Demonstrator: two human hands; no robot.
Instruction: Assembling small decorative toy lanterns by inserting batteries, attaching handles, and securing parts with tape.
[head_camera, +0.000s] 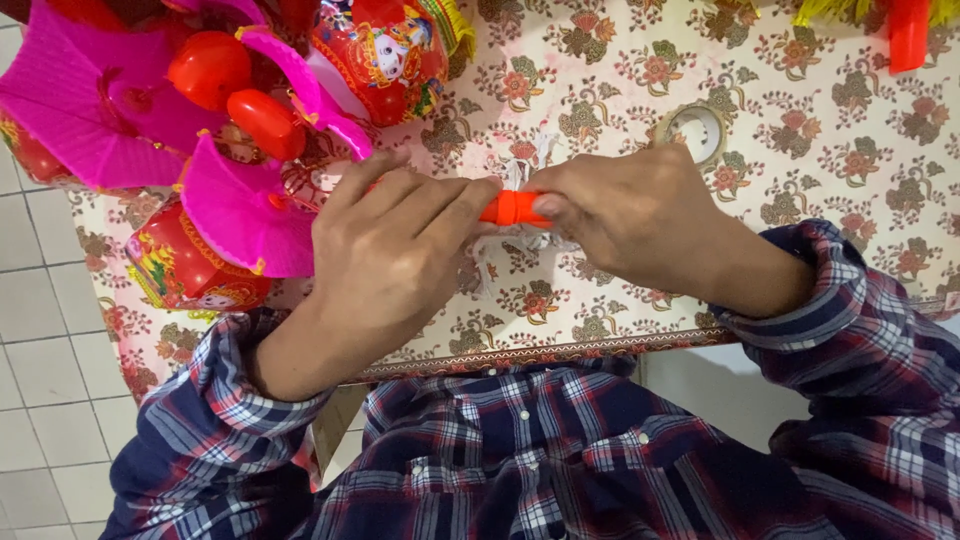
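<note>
My left hand (390, 255) and my right hand (640, 215) meet over the table and both grip a small orange plastic tube (512, 208). Only a short middle stretch of the tube shows between my fingertips; its ends are hidden inside my fingers. Some white crinkled scraps (540, 150) lie on the cloth just behind and under my hands. Both sleeves are dark blue and red plaid.
A heap of pink paper fans and red lanterns (200, 110) fills the table's left side, touching my left hand. A roll of clear tape (695, 130) lies behind my right hand. A red object (908, 35) sits at the far right. The floral tablecloth (850, 150) ends at the near edge.
</note>
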